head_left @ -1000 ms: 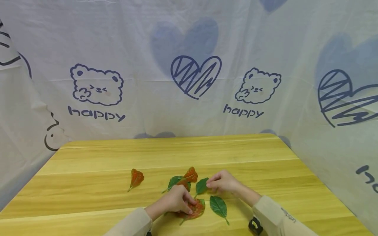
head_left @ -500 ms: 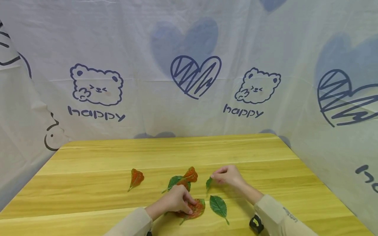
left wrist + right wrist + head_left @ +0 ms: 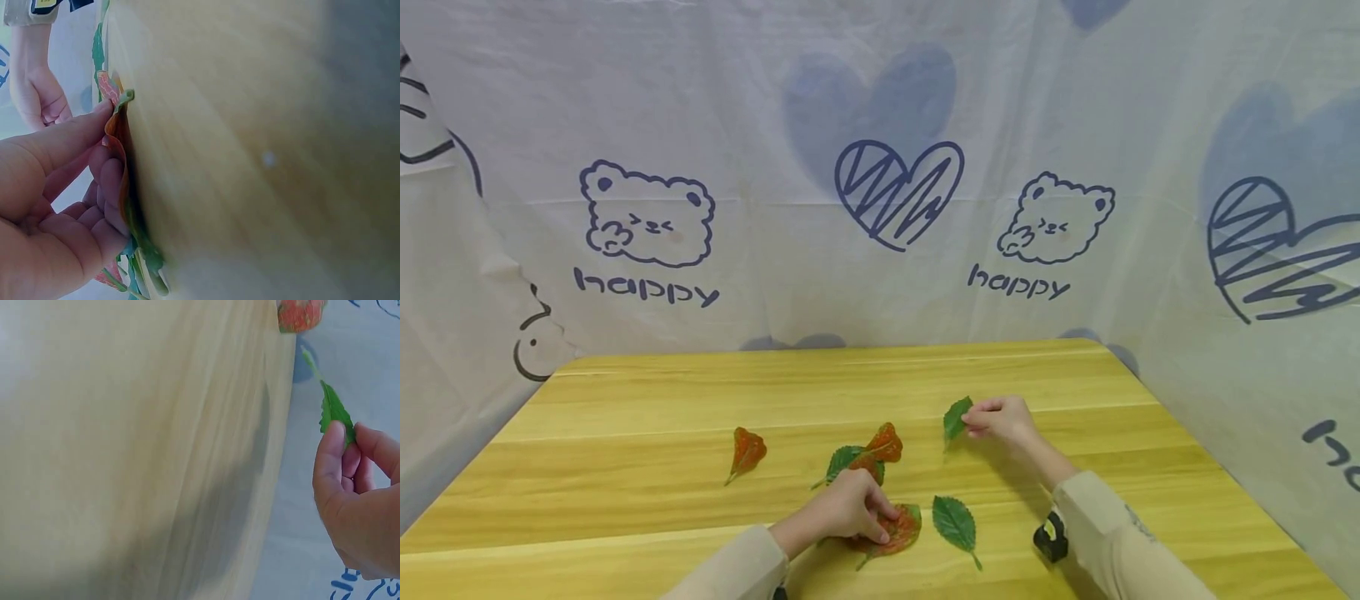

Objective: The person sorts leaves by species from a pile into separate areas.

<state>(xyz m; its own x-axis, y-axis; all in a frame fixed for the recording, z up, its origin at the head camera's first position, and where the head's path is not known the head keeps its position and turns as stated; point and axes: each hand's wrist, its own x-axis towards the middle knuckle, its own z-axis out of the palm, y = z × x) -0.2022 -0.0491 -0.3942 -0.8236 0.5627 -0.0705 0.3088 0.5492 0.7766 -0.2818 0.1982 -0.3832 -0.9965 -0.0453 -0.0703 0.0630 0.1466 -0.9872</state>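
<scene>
One toothed green leaf (image 3: 955,418) hung short of the table (image 3: 647,400)'s far edge, right hand (image 3: 1004,421) pinching it, left hand (image 3: 848,507) pinching a red leaf (image 3: 904,533).

Beyond the obstructing leaves (image 3: 955,522), the table (image 3: 820,387) offers passage.

My head view faces forward and down over the table (image 3: 647,400) to the cloth (image 3: 775,292); both wrist views sit close, tipped sideways; head and left wrist share the right hand (image 3: 1006,421).
</scene>
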